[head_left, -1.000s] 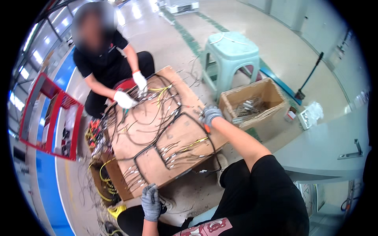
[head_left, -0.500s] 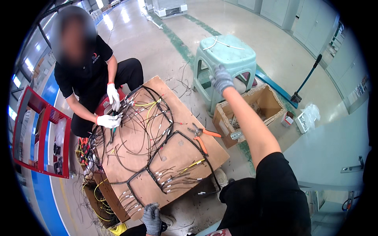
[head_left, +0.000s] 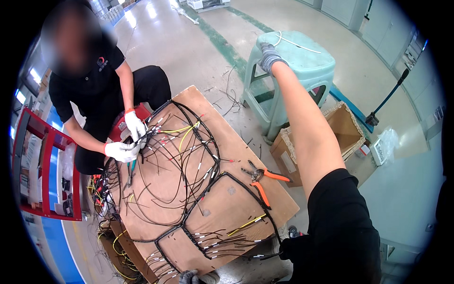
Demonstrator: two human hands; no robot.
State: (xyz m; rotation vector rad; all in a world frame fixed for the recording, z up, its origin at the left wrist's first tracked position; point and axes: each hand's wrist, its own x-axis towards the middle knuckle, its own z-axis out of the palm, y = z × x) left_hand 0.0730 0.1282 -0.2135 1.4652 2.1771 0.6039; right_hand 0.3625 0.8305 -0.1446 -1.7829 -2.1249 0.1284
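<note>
Right hand [head_left: 270, 56], gloved, is at the green stool [head_left: 302, 54]; left hand [head_left: 190, 277], mostly cut off, by the counter [head_left: 243, 206] of wires [head_left: 183, 223]; whether either grips, I cannot tell.

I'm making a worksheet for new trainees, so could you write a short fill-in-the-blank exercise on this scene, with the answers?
1. In the picture, the person's gloved right hand overlaps a corner of the pale green ____.
2. The pliers on the right part of the board have ____ handles.
3. The co-worker wears ____ gloves.
4. The person's left hand shows at the picture's ____ edge.

Missing words: stool; orange; white; lower.
</note>
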